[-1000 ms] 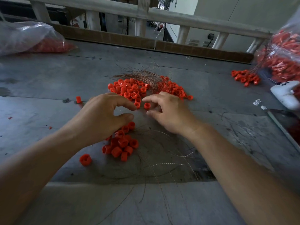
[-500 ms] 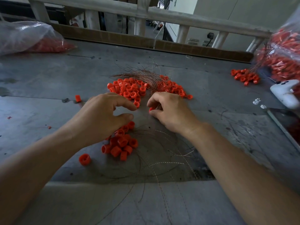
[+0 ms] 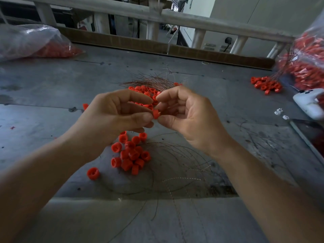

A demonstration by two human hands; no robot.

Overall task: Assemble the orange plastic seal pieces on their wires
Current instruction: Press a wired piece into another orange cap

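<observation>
One orange seal piece (image 3: 155,114) is held up above the grey table (image 3: 52,81) at the middle of the scene. It is pinched on its left side by the thumb and curled fingers of the left hand (image 3: 119,113), and on its right side by the thumb and forefinger of the right hand (image 3: 189,120). Whether a wire is already threaded through it cannot be told, as any strand there is too thin to be seen. A heap of seal pieces (image 3: 133,155) is seen below the hands on the near side, with loose wires (image 3: 177,163) fanned out just to its right. A bundle of copper wires (image 3: 152,81) lies beyond the hands, over a far heap (image 3: 140,88). The piece is judged light, stiff and smooth, and easily flicked away if squeezed off-centre. It is best taken by its outer wall, with the holes left uncovered. The wire is judged fine and springy, and is best gripped close to its tip so that buckling is avoided.
</observation>
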